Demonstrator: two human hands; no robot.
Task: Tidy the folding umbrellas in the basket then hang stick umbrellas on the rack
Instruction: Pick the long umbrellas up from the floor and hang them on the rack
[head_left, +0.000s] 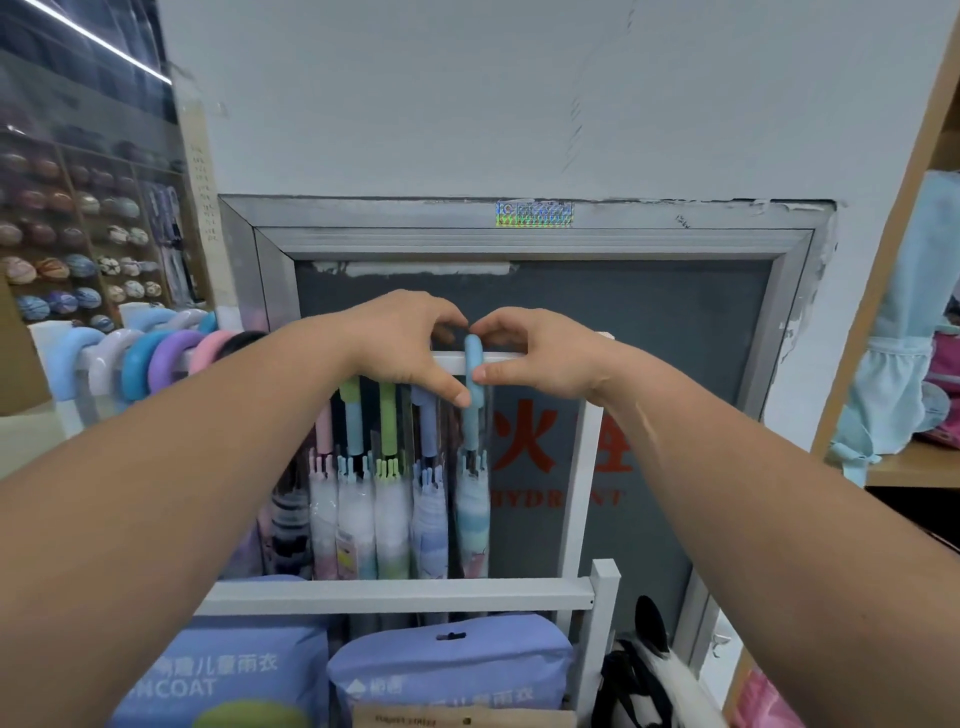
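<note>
Purple raincoat packs lie nearest you, well below the top rail of the white rack and under its lower crossbar. Your forearms extend over them toward the rail.

At the rail, your left hand curls its fingers over the top of the blue hook handle and sets its thumb against the handle's shaft just below the rail. Your right hand pinches the same handle from the other side, with the forefinger above the rail and the thumb just below it. Both hands are clamped on the handle, with fingers drawn together, not spread.

The handle hooks over the rail. The blue stick umbrella hangs straight down from it, furled, and its lower end passes behind the crossbar. Four more furled stick umbrellas hang below the rail, just left of the blue one. Beyond the rail's left end, a row of pastel hook handles sits side by side.

Behind the rail stands a grey hydrant cabinet door in a metal frame, set in a white wall.
</note>
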